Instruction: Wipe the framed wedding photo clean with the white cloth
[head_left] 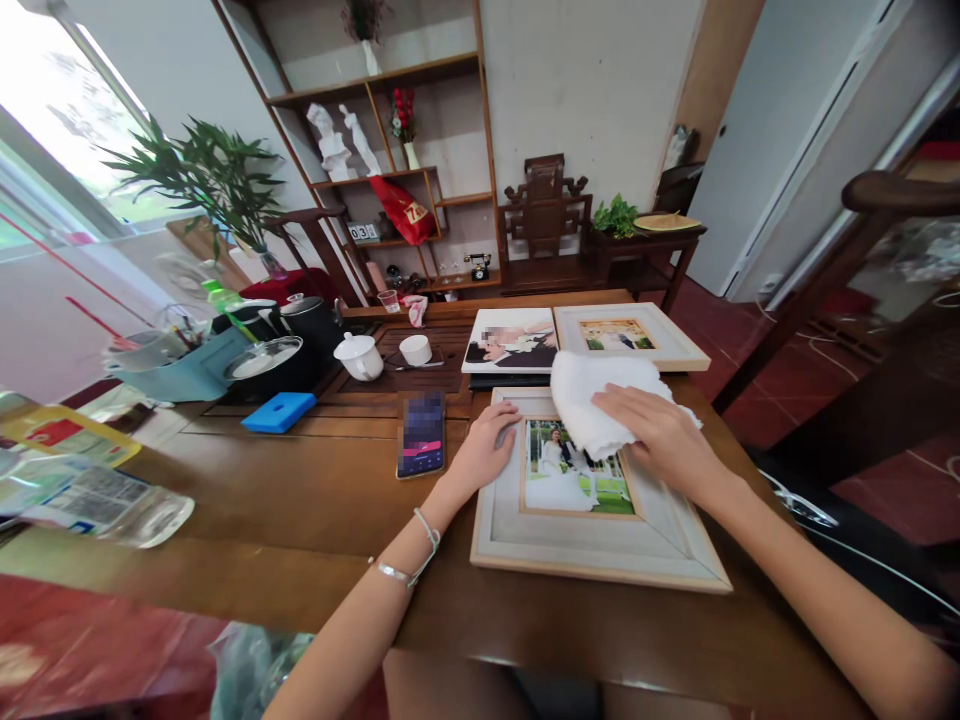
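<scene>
– Glossy brown wood table, open shelving behind. Where's the framed photo?
– Lying flat nr the table's R side: pale, wide border, wood-toned edges; cloth hides pic's upper R.
– Hands?
– L hand: fingers slightly apart on the frame's L rim. R hand: holding a fluffy, folded white cloth over it; cloth's underside hidden.
– Else?
– Phone, screen mostly pixelated; clear plastic bottle, cut off at far L.

There are two frames, one cloth, one phone.
</scene>
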